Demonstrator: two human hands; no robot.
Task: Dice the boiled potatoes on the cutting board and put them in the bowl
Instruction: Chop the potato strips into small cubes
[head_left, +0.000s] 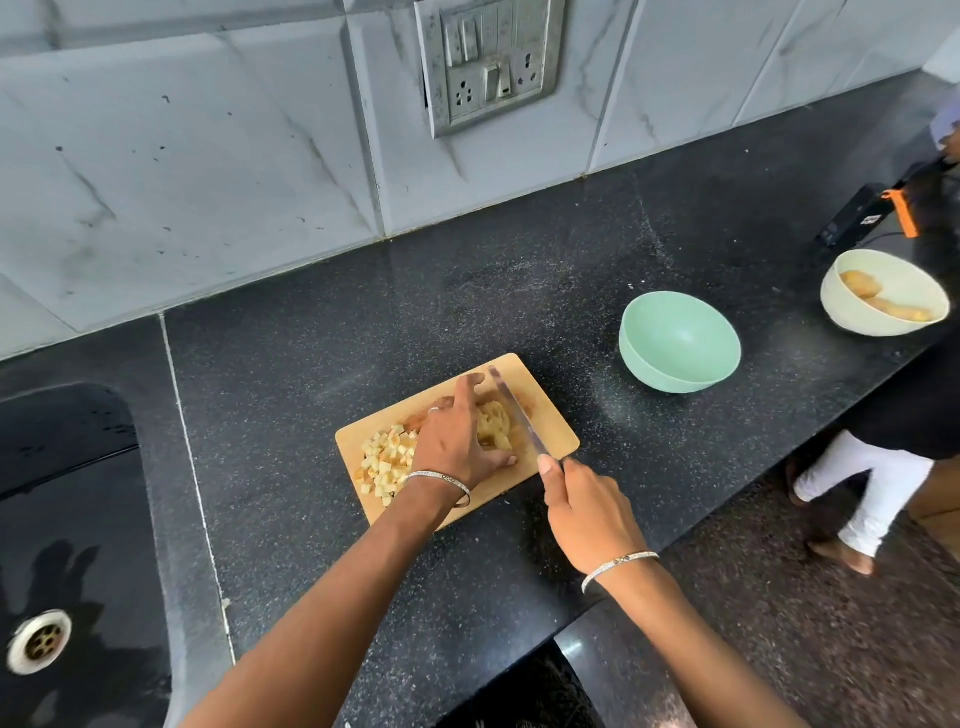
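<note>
no readable text; white label on black device too blurred to read.

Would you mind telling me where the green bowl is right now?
In the head view, the green bowl sits on the black counter, right of the cutting board and left of the white bowl of potatoes.

- A home kitchen, judging by its fittings.
- A black speckled stone counter runs from 9 to 3 o'clock below marble-look wall tiles.
- A black sink with a metal drain lies at 8 o'clock.
- A switch and socket plate is on the wall at 12 o'clock.
- At centre, a knife meets a potato on a wooden cutting board, beside diced pieces.
- Toward 3 o'clock stand a green bowl and a white bowl holding whole potatoes.
</note>
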